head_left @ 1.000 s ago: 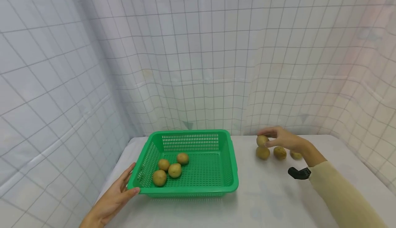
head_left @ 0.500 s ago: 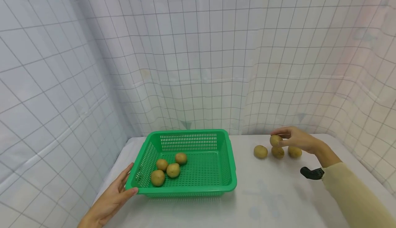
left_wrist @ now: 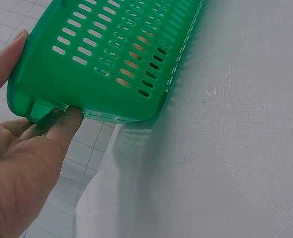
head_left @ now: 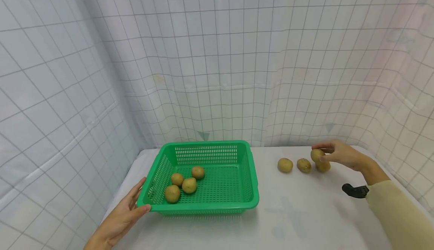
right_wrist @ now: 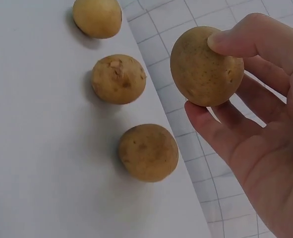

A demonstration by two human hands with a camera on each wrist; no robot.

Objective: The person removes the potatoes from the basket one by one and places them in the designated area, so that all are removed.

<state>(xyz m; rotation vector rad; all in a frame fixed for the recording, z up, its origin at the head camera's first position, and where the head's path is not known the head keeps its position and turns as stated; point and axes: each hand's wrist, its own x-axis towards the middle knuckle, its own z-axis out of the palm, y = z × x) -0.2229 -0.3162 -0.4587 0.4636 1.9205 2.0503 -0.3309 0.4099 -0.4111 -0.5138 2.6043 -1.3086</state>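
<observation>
My right hand [head_left: 349, 159] holds a round brown potato [right_wrist: 198, 69] between thumb and fingertips, raised over the table's right side. Three more potatoes lie below in a row: a left one [head_left: 285, 165], a knobbly middle one [head_left: 304, 165] and a right one [head_left: 323, 167], which the held potato partly overlaps in the head view. On the other side, my left hand [head_left: 118, 217] grips the near left corner of a green plastic basket [head_left: 207, 207], thumb on the rim and fingers under it in the left wrist view. Several potatoes [head_left: 189, 185] sit in the basket's left half.
A white cloth [head_left: 271, 227] covers the table. White sheets with a dark grid [head_left: 217, 61] hang behind it and along both sides. A black device [head_left: 355, 191] juts out from the right sleeve's cuff.
My right hand has carried the potato rightward, from above the left potato of the row, past the middle one, to the right one. The left hand keeps its grip on the basket corner.
</observation>
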